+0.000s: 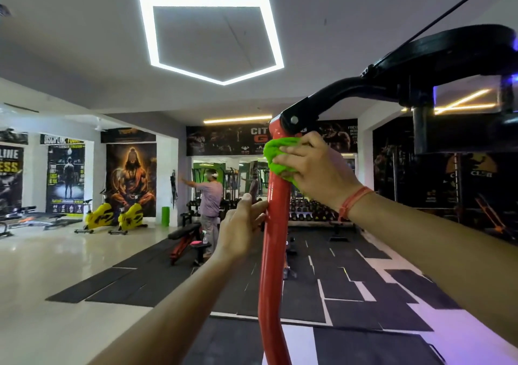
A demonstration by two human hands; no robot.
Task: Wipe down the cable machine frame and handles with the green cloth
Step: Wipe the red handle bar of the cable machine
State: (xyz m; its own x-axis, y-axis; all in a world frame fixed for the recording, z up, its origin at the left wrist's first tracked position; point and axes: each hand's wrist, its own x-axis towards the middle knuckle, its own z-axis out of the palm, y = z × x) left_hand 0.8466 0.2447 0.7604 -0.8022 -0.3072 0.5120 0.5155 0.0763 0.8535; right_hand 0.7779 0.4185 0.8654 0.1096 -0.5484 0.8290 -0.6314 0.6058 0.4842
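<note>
Up high: one green cloth (276,157), one red frame post (276,224).
Right hand (316,168) gripped the cloth against it; left hand (242,224), fingers straight, touched its left side.

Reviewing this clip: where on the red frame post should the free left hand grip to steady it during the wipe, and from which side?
Probably the bare stretch of the red post just below the green cloth, approached from the left, where the left hand already rests its fingers. The tube is narrow, round and near upright, so fingers can wrap it there, clear of the right hand and the black bracket above.
</note>
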